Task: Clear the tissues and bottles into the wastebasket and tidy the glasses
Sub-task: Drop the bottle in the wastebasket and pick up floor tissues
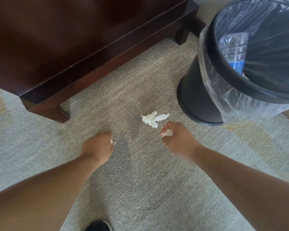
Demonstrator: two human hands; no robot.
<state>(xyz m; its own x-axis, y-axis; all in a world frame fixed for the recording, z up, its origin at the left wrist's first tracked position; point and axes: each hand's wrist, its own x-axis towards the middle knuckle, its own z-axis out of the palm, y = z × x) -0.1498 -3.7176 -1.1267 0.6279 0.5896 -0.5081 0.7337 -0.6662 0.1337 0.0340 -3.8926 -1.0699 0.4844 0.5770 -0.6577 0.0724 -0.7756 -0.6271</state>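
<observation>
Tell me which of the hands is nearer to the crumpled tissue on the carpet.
Right. The right hand, gripping a tissue wad, is just beside the crumpled tissue; the left hand, gripping a scrap, is farther off to its left.

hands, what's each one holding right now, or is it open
Left hand: closed on a tissue scrap.
Right hand: closed on a tissue wad.
</observation>
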